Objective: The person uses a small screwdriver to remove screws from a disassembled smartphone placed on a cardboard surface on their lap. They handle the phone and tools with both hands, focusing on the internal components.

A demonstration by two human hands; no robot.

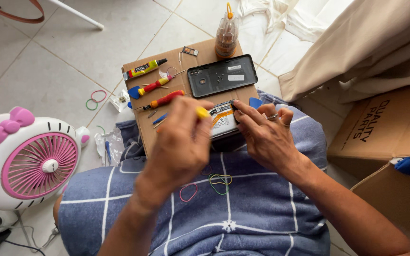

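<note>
left hand: fingers clamped on yellow-handled tool | right hand: fingers spread, pressing opened phone with white battery | far: black plastic back cover on brown cardboard sheet

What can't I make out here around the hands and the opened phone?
Head view only:
- Opened phone: mostly hidden under both hands; only part of the battery shows.
- Yellow-handled tool: its tip is covered by the left hand, which is motion-blurred.
- Right hand: the fingertips press the phone's edge; what lies beneath them is hidden.
- Small parts on the cardboard: too small to identify.
</note>
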